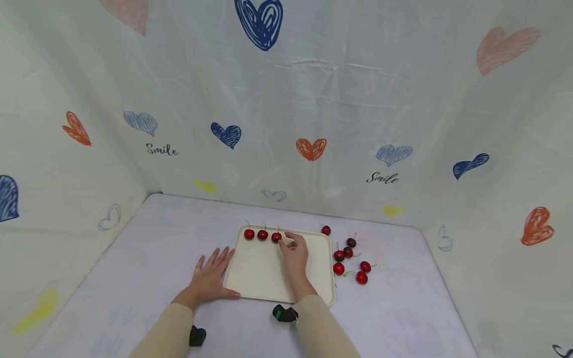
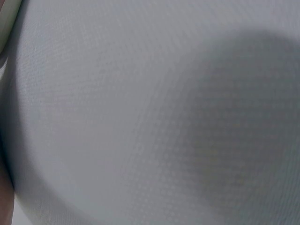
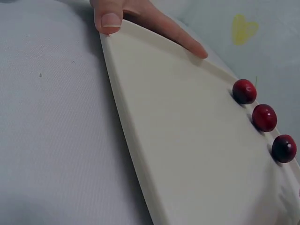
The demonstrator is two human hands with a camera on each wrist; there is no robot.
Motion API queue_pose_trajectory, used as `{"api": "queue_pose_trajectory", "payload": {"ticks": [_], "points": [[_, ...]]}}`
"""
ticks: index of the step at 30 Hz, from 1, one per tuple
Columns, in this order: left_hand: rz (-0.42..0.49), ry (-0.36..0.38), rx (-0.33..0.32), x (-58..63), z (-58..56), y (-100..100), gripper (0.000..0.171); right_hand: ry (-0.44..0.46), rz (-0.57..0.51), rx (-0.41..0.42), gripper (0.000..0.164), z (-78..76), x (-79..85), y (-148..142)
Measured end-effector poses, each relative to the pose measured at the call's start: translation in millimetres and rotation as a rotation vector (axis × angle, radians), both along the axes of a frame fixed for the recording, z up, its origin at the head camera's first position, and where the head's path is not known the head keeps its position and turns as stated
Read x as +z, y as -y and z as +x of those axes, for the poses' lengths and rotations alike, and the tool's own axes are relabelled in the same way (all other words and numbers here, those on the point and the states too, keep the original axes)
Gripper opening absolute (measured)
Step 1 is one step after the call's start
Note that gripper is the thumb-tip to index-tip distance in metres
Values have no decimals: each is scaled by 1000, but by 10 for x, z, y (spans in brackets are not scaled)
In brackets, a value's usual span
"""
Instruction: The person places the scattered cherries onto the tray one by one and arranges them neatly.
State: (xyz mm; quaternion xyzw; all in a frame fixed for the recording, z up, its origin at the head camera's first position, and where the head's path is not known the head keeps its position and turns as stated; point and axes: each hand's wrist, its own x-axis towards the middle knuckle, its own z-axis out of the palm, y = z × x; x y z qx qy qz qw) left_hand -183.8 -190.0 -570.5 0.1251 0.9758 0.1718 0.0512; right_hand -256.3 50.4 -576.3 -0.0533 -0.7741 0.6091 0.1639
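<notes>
A cream rectangular tray [image 1: 257, 278] lies on the table. Along its far edge sit three dark red cherries in a row, the left one [image 1: 248, 234], the middle one [image 1: 262, 234] and the right one [image 1: 276, 237]. My right hand [image 1: 295, 256] reaches over the tray, thumb and forefinger bent together just right of that row. A red sliver of a cherry [image 3: 299, 190] shows there at the right wrist view's edge, mostly hidden. My left hand [image 1: 209, 279] rests with fingers spread at the tray's left side, its thumb [image 3: 110, 21] at the near corner.
Right of the tray lie several loose cherries, some with stems, among them one [image 1: 361, 277] nearest the front and one [image 1: 326, 229] by the far corner. Behind the white-covered table [image 1: 134, 258] hangs a curtain [image 1: 340, 99] printed with hearts.
</notes>
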Motion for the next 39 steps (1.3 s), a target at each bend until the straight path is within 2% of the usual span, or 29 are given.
{"api": "queue_pose_trajectory", "payload": {"ticks": [4,9,14,23,30,39], "points": [[23,-14,2,20,10,5,123,61,-48,-18,26,81,103,-108],[16,-19,-2,-9,6,11,123,89,-92,-21,27,189,166,-288],[11,-10,1,-4,13,13,124,77,-88,-38,27,285,167,-464],[30,-10,-3,94,49,-13,123,85,-76,-110,26,419,162,-796],[52,-22,-10,67,33,-14,124,137,-46,-154,25,505,148,-1011],[71,-28,0,14,26,-22,125,152,-51,-200,25,596,55,-1273]]}}
